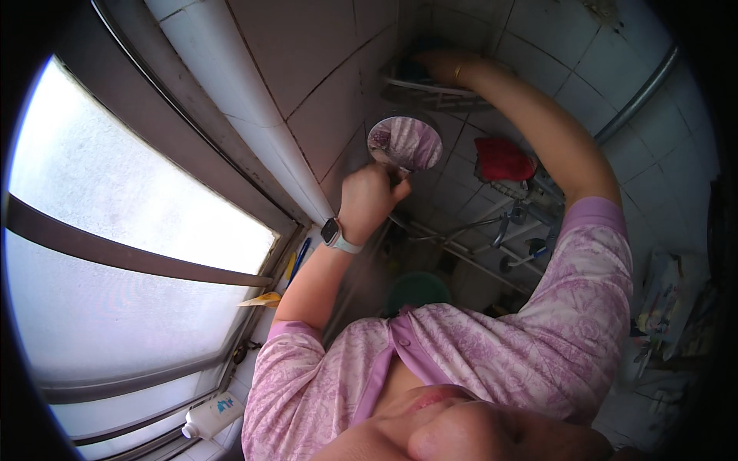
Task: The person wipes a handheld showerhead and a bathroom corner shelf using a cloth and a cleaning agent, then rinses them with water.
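Observation:
My left hand, with a watch on its wrist, grips a round mirror near its lower rim. The patterned pink-and-white shirt shows reflected in the mirror's face. Higher up, my right hand reaches over a white wire corner shelf on the tiled wall. A dark teal thing lies by its fingers, but shadow hides the fingertips. Whether that hand holds anything is unclear.
A red cloth hangs below my right forearm, near metal taps. A green basin stands low down. Frosted window panes fill the left side, with a white bottle beside them. A metal pipe runs along the right wall.

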A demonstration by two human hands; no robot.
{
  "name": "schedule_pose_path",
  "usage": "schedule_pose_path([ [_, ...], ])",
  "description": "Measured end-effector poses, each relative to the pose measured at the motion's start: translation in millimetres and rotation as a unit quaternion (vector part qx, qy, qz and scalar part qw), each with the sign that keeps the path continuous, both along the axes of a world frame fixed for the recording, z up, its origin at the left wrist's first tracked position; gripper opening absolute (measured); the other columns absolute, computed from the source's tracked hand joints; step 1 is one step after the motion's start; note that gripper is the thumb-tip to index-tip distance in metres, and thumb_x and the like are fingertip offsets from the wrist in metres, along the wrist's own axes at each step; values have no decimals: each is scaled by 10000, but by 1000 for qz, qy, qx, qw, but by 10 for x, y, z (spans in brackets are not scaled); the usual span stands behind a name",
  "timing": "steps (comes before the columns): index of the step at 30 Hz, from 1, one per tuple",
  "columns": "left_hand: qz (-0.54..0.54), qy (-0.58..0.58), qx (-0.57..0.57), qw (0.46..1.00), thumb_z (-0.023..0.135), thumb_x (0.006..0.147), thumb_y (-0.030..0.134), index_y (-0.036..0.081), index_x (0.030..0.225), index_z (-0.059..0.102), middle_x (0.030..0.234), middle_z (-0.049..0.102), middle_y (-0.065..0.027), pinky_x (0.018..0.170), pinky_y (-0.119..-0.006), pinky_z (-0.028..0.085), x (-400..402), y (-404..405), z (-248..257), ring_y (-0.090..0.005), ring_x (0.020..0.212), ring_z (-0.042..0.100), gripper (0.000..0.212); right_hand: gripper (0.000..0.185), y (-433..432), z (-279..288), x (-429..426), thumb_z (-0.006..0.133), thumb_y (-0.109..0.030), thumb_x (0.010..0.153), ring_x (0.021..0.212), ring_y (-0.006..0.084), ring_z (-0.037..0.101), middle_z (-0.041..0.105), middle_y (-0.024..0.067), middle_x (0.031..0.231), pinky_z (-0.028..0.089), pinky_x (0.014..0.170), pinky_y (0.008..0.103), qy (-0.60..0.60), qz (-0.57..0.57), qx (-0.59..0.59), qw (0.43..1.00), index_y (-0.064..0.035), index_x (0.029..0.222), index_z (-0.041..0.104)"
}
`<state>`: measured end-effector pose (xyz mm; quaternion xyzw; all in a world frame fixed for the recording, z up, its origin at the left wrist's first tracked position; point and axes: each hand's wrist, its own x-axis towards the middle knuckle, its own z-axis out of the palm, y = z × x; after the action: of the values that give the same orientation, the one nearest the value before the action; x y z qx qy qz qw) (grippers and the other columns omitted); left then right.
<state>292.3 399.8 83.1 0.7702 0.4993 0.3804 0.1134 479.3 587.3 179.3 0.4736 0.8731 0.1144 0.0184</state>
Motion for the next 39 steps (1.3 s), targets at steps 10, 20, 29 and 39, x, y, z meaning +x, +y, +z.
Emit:
schedule_pose_path([
  [10, 4, 13, 23, 1000, 646, 704, 247, 59, 693, 628, 633, 603, -121, 533, -361, 469, 105, 26, 43, -286, 598, 600, 190, 542, 237, 58, 170, 654, -198, 728, 1093, 299, 504, 517, 148, 1204, 406, 931, 367, 126, 70, -135, 980, -80, 1227, 476],
  [20, 3, 32, -8, 999, 661, 690, 253, 56, 681, 627, 630, 602, -115, 531, -360, 467, 57, -15, 32, -287, 598, 597, 200, 283, 24, 307, 417, 493, -140, 795, 908, 337, 596, 602, 221, 984, 469, 788, 420, -46, -89, 33, 994, -12, 1028, 589],
  [29, 4, 41, 8, 999, 653, 704, 279, 52, 679, 625, 617, 592, -116, 531, -366, 468, 164, -8, -86, -288, 592, 596, 230, 295, 512, -27, 120, 464, -130, 816, 987, 330, 565, 578, 184, 1080, 458, 842, 399, -42, -4, 40, 998, -39, 1075, 572],
  [39, 30, 27, 17, 999, 650, 713, 281, 52, 696, 634, 630, 599, -125, 537, -366, 467, 75, -52, 32, -290, 601, 598, 229, 268, 537, 280, 675, 460, -101, 830, 1003, 286, 555, 577, 158, 1095, 442, 868, 370, -112, -42, 41, 992, -41, 1065, 573],
])
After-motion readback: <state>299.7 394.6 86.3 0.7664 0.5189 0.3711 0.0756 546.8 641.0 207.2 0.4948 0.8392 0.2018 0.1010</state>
